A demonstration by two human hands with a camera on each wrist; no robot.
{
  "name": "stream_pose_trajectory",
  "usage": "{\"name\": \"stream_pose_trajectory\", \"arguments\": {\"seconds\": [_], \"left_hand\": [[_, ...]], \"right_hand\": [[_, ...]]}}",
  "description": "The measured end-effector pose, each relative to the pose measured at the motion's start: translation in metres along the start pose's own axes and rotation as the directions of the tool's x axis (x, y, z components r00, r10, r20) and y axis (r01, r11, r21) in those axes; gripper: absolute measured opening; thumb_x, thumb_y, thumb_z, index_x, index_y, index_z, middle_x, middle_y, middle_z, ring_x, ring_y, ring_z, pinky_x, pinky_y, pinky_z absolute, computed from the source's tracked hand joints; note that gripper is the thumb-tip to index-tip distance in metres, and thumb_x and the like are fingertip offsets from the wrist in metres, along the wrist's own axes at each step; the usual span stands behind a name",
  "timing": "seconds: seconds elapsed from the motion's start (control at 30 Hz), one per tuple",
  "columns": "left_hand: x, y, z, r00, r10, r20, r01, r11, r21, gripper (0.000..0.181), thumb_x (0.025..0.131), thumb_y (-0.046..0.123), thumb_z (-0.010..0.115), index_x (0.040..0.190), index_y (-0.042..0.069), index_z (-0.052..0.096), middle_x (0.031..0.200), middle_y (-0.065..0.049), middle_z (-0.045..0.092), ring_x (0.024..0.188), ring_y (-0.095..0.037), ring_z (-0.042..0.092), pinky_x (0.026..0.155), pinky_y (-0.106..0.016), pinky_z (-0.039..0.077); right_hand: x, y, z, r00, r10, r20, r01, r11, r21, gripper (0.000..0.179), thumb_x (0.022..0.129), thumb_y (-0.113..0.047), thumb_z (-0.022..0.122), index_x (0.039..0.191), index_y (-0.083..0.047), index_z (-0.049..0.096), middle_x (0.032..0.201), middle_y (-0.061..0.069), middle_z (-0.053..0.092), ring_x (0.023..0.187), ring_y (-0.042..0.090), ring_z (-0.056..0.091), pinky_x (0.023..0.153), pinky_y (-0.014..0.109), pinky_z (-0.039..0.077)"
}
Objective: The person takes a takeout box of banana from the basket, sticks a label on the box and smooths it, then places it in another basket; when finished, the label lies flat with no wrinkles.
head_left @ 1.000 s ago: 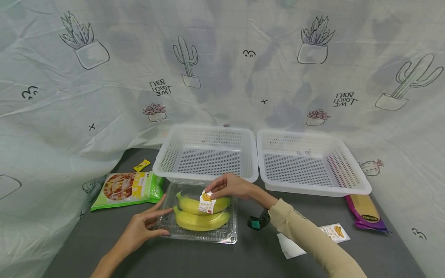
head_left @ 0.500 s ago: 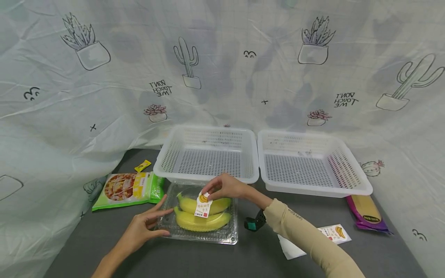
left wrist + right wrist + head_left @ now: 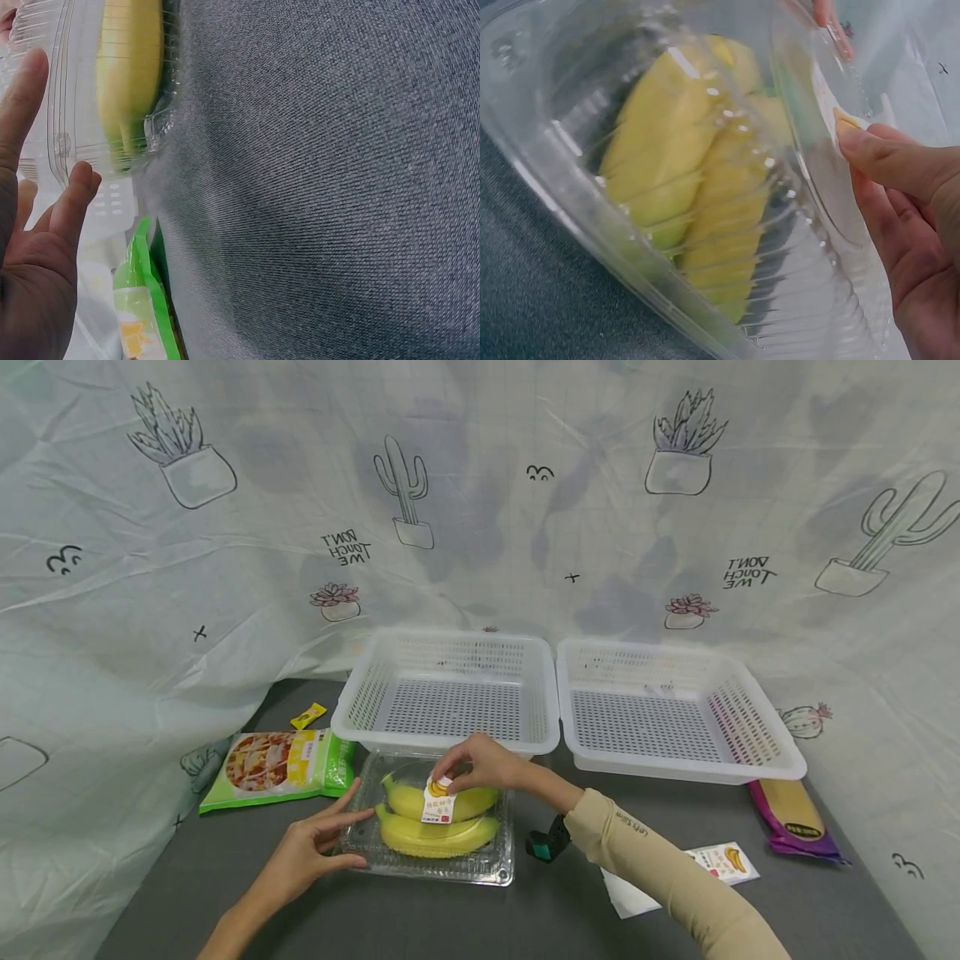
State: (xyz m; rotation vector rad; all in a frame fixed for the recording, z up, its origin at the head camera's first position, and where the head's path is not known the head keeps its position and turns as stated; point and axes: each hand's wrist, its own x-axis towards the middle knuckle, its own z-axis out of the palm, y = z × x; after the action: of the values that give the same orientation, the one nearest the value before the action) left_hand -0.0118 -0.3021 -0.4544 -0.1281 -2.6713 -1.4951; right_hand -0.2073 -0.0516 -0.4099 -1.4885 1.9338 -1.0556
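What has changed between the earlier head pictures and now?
The right hand has moved slightly leftward over the clear box, carrying the banana label that it pinches. No new grip or release is visible. The left hand still touches the box's left side; the bananas and the white baskets stayed in place.
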Motion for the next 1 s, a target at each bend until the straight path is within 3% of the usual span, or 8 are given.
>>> {"name": "stream_pose_trajectory", "arguments": {"seconds": [0.23, 0.33, 0.43, 0.5, 0.57, 0.63, 0.8, 1.0], "left_hand": [[0.001, 0.0, 0.0, 1.0, -0.007, 0.001, 0.007, 1.0, 0.017, 0.064, 0.068, 0.013, 0.084, 0.128, 0.006, 0.062, 0.154, -0.015, 0.027, 0.126, -0.041, 0.044, 0.083, -0.032, 0.054], [0.002, 0.001, 0.0, 1.0, -0.012, -0.002, 0.012, 1.0, 0.023, 0.064, 0.068, 0.013, 0.084, 0.128, 0.006, 0.063, 0.154, -0.015, 0.027, 0.127, -0.042, 0.043, 0.082, -0.033, 0.054], [0.001, 0.001, 0.0, 1.0, -0.013, -0.003, 0.013, 1.0, 0.024, 0.065, 0.068, 0.013, 0.084, 0.128, 0.006, 0.062, 0.154, -0.015, 0.027, 0.127, -0.042, 0.042, 0.082, -0.033, 0.054], [0.001, 0.0, 0.001, 1.0, -0.014, -0.001, 0.014, 1.0, 0.023, 0.065, 0.068, 0.014, 0.084, 0.128, 0.006, 0.062, 0.154, -0.015, 0.027, 0.128, -0.042, 0.041, 0.083, -0.033, 0.054], [0.001, 0.0, 0.001, 1.0, -0.013, -0.001, 0.013, 1.0, 0.023, 0.065, 0.068, 0.014, 0.084, 0.128, 0.007, 0.062, 0.154, -0.014, 0.027, 0.128, -0.042, 0.042, 0.083, -0.033, 0.054], [0.001, -0.001, 0.001, 1.0, -0.012, 0.001, 0.012, 1.0, 0.025, 0.065, 0.068, 0.015, 0.084, 0.128, 0.007, 0.062, 0.154, -0.014, 0.027, 0.128, -0.042, 0.042, 0.083, -0.033, 0.054], [0.001, -0.001, 0.001, 1.0, -0.015, 0.003, 0.015, 1.0, 0.021, 0.064, 0.068, 0.013, 0.084, 0.128, 0.007, 0.062, 0.154, -0.015, 0.027, 0.128, -0.041, 0.041, 0.083, -0.034, 0.054], [0.0, 0.0, 0.0, 1.0, -0.016, 0.004, 0.016, 1.0, 0.012, 0.064, 0.068, 0.014, 0.084, 0.128, 0.006, 0.063, 0.154, -0.015, 0.027, 0.128, -0.041, 0.04, 0.083, -0.033, 0.054]], "right_hand": [[-0.002, -0.007, 0.005, 1.0, 0.014, -0.006, -0.015, 0.992, -0.122, 0.027, 0.081, -0.003, 0.075, 0.108, -0.002, 0.072, 0.119, 0.01, 0.066, 0.105, 0.018, 0.063, 0.081, 0.015, 0.05], [-0.005, -0.009, 0.007, 0.998, -0.015, -0.06, 0.008, 0.992, -0.128, 0.033, 0.081, -0.001, 0.075, 0.113, 0.001, 0.068, 0.126, 0.014, 0.061, 0.115, 0.025, 0.058, 0.087, 0.017, 0.049], [-0.009, -0.008, 0.013, 0.987, -0.01, -0.158, 0.021, 0.997, 0.07, 0.037, 0.081, 0.006, 0.072, 0.117, 0.008, 0.063, 0.128, 0.022, 0.058, 0.118, 0.033, 0.056, 0.091, 0.024, 0.049], [-0.011, -0.006, 0.018, 0.977, 0.01, -0.214, 0.044, 0.969, 0.244, 0.039, 0.082, 0.01, 0.069, 0.119, 0.013, 0.059, 0.126, 0.027, 0.057, 0.116, 0.038, 0.056, 0.092, 0.028, 0.05], [-0.012, -0.004, 0.024, 0.969, 0.04, -0.242, 0.058, 0.921, 0.386, 0.04, 0.082, 0.012, 0.066, 0.12, 0.016, 0.056, 0.124, 0.032, 0.055, 0.114, 0.041, 0.056, 0.092, 0.031, 0.05], [-0.013, -0.004, 0.027, 0.969, 0.061, -0.239, 0.047, 0.906, 0.42, 0.04, 0.084, 0.012, 0.066, 0.122, 0.017, 0.054, 0.123, 0.034, 0.055, 0.113, 0.042, 0.056, 0.092, 0.03, 0.05], [-0.016, -0.008, 0.034, 0.975, 0.09, -0.204, 0.001, 0.914, 0.407, 0.041, 0.085, 0.009, 0.066, 0.123, 0.015, 0.054, 0.124, 0.033, 0.055, 0.114, 0.04, 0.056, 0.092, 0.027, 0.049], [-0.021, -0.016, 0.043, 0.982, 0.109, -0.156, -0.031, 0.901, 0.434, 0.04, 0.085, 0.007, 0.067, 0.123, 0.014, 0.054, 0.125, 0.03, 0.055, 0.116, 0.036, 0.056, 0.094, 0.026, 0.048]]}}
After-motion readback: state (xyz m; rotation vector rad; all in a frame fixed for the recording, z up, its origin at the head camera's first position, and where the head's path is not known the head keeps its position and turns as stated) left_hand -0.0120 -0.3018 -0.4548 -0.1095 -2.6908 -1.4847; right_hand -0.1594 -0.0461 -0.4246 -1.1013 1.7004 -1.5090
